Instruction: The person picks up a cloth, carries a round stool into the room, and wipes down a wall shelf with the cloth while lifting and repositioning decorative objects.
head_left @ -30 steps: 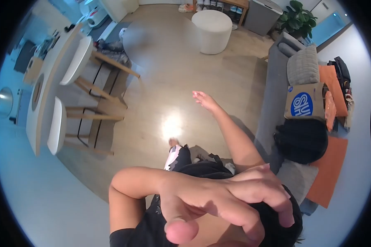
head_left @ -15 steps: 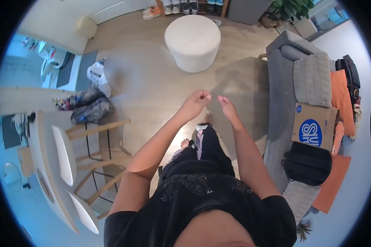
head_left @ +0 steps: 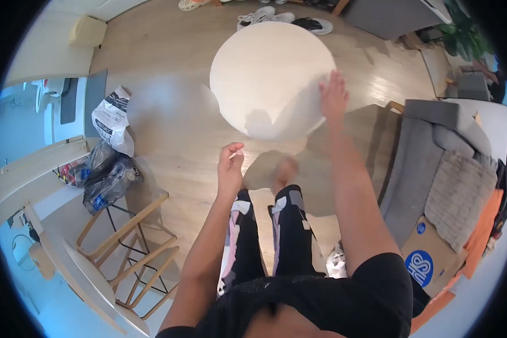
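A round white pouf (head_left: 270, 76) stands on the wooden floor just ahead of my feet. My right hand (head_left: 334, 96) lies at its right edge, fingers spread and pointing away from me, with nothing held. Short of the pouf's near left side is my left hand (head_left: 231, 163), its fingers bent and pressed together; whether anything small is between them is hidden. That hand does not touch the pouf. Shadows of my head and arm fall across the pouf's top and the floor.
A grey sofa (head_left: 414, 163) with a furry cushion (head_left: 459, 191) and a cardboard box (head_left: 434, 259) is at the right. Shoes (head_left: 265, 17) lie beyond the pouf. Plastic bags (head_left: 112, 121) and a wooden-legged stool (head_left: 129, 248) are at the left.
The pouf appears much nearer and larger. My right hand has moved forward to its edge, fingers now spread, away from my left hand. The view has shifted toward the shoes.
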Demonstrator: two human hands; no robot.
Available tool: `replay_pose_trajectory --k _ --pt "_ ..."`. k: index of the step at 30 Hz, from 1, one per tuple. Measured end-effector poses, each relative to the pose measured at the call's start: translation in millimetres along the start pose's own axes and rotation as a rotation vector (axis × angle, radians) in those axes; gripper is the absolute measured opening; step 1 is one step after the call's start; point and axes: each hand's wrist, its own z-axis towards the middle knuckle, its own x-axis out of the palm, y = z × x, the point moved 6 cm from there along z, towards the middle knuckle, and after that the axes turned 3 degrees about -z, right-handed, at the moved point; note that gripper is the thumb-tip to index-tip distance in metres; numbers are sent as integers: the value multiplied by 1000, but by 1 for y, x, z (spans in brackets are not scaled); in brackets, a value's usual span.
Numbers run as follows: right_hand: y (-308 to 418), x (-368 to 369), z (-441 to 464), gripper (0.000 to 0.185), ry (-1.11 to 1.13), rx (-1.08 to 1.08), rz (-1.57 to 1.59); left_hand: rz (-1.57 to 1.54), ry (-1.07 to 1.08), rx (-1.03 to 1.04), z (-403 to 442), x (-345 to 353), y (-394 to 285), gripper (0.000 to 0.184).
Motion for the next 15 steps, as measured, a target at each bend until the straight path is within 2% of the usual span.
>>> replay_pose_trajectory --k 1,3,5,6,7,8,10,11,12,13,14,15 --pt "18 19 8 63 18 -1 4 -105 -98 -71 12 -7 -17 19" --pt "71 41 3 70 -121 120 -128 -216 -213 -170 32 -20 -6 19" --pt "168 70 -35 74 131 -290 156 -75 -311 34 60 -49 -4 21" --pt "217 78 -63 68 268 -491 199 -75 -309 13 68 -53 -1 21" --pt "231 69 -67 68 289 -486 190 -115 -342 64 80 -60 -6 21" --pt "254 54 -69 63 446 -550 244 -150 -376 136 88 -69 -16 21" --pt "285 37 -74 53 766 -672 349 -141 -419 155 101 -83 -26 21" --pt "256 61 -52 49 268 -698 244 -140 -461 173 104 -89 -29 20" --pt "201 57 -23 50 123 -473 251 -149 -456 166 106 -92 -31 20" --pt "142 58 4 55 40 -333 47 -219 -448 163 109 -97 -33 20" --pt "83 64 24 62 -62 -101 -92 -288 -445 159 111 -102 -32 20" --pt "87 61 26 62 -58 -108 -96 -292 -451 154 111 -106 -28 20"
